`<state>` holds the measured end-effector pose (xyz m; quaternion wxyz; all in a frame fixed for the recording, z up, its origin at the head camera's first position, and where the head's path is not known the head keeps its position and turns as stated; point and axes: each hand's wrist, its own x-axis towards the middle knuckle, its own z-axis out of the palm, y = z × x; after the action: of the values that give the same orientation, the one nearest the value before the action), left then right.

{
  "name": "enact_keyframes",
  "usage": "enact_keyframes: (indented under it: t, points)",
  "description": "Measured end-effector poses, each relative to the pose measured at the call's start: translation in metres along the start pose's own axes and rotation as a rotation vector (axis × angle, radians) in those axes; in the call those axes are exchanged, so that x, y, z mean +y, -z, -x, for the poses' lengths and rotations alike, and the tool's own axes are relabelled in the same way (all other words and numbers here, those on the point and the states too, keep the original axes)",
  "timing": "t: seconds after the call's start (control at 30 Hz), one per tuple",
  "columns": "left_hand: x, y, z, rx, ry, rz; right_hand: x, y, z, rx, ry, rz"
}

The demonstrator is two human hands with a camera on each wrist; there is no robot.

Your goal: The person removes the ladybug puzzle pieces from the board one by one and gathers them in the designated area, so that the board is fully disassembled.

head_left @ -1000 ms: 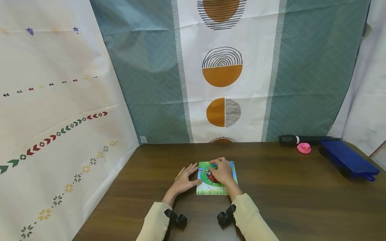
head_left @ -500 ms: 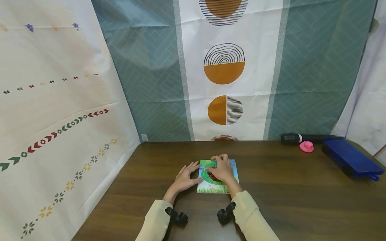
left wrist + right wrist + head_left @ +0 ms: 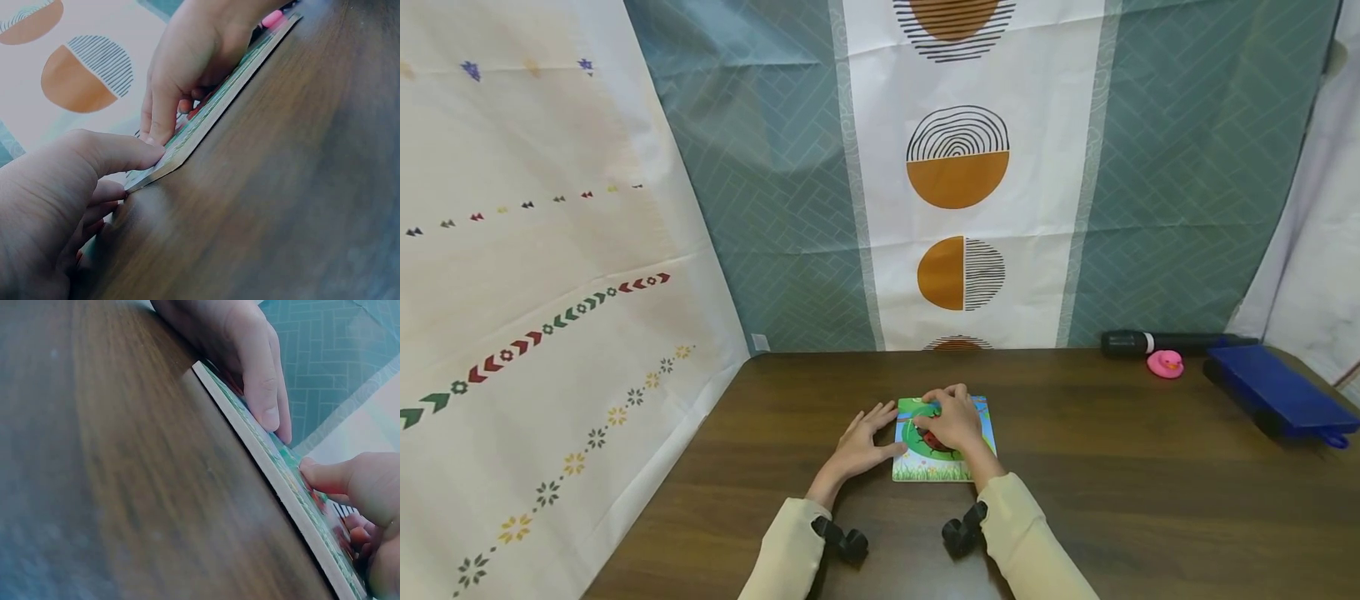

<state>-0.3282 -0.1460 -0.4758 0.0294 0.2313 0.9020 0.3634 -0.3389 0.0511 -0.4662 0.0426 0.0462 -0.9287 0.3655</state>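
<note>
A square wooden ladybug puzzle (image 3: 928, 472) with a green and blue picture lies flat on the table. My left hand (image 3: 859, 446) is at its left side, fingers fairly straight along the edge; in the left wrist view the thumb rests on the puzzle's top corner. Over the picture, my right hand (image 3: 957, 423) bends its thumb and fingers down onto a puzzle piece near the red ladybug (image 3: 934, 442). The palm hides most of that piece. From the right wrist view, the right thumb (image 3: 325, 477) touches the picture while the other fingers curl underneath.
At the back right lie a black flashlight-like cylinder (image 3: 1187, 342), a pink rubber duck (image 3: 1166, 364) and a blue flat tray-like object (image 3: 1281, 392). Cloths hang behind and beside the brown table (image 3: 1112, 492).
The right thumb has shifted slightly and covers more of the ladybug's head. The left hand stays at the puzzle's edge. The head view has tilted a little.
</note>
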Motion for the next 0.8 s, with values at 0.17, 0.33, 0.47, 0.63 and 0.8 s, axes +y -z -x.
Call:
enact_keyframes:
  t: [0.17, 0.33, 0.47, 0.63, 0.8]
  points:
    - [0.0012, -0.0005, -0.0004, 0.003, 0.002, 0.009, 0.0007, 0.0010, -0.0001, -0.001, -0.002, -0.010]
    - [0.0029, 0.0004, -0.0008, 0.001, 0.006, 0.011, 0.0012, 0.0005, -0.0012, 0.008, -0.005, -0.031]
    - [0.0021, 0.0001, -0.0007, 0.004, 0.008, 0.009, 0.0019, 0.0000, -0.0016, 0.023, 0.000, -0.084]
    - [0.0008, -0.0013, -0.0003, 0.001, 0.010, 0.000, 0.0024, -0.0006, -0.0008, 0.019, -0.015, -0.122]
    - [0.0007, -0.0004, -0.0004, 0.003, 0.011, -0.005, 0.0024, -0.0006, -0.0006, 0.024, -0.015, -0.126]
